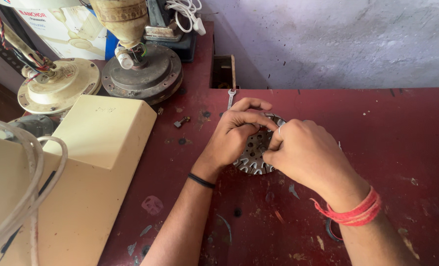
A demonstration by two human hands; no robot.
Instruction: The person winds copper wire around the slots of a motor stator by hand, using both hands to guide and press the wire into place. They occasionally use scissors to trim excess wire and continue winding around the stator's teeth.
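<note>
A round slotted metal core (253, 156), grey with teeth around its rim, lies on the dark red workbench (391, 138). My left hand (235, 134) grips its left and upper edge, fingers curled over the top. Over the core's right side rests my right hand (305, 155), its fingertips pinched together at the core's middle. What the fingertips pinch is hidden. A black band circles my left wrist and red threads my right wrist.
A cream boxy housing (89, 167) with pale cables (27, 197) fills the left. Behind it stand a cream fan motor (59, 83) and a rusty grey one (143, 71). A small spanner (230, 97) and a loose screw (182, 121) lie near the bench's back edge.
</note>
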